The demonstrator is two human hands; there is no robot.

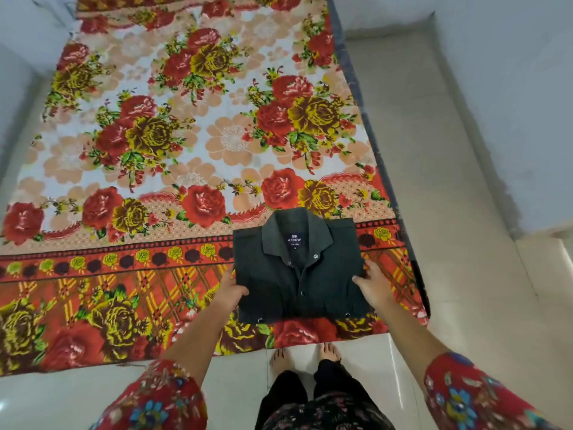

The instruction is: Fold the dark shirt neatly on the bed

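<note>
Your dark shirt (299, 271) lies folded into a neat rectangle, collar up and buttoned, at the lower centre-right of the frame on the bed (155, 150).

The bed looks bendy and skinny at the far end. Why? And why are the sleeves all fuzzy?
In the head view the wide-angle lens curves the bed at its edges and shrinks its far end; in the head view the left sleeve and right sleeve look smeared, perhaps from motion, while the dark shirt and its label look sharp; the light is soft, with hardly any shadows.

A home bedroom: floral-sheeted bed (192, 144) on tiled floor (449, 181).
</note>
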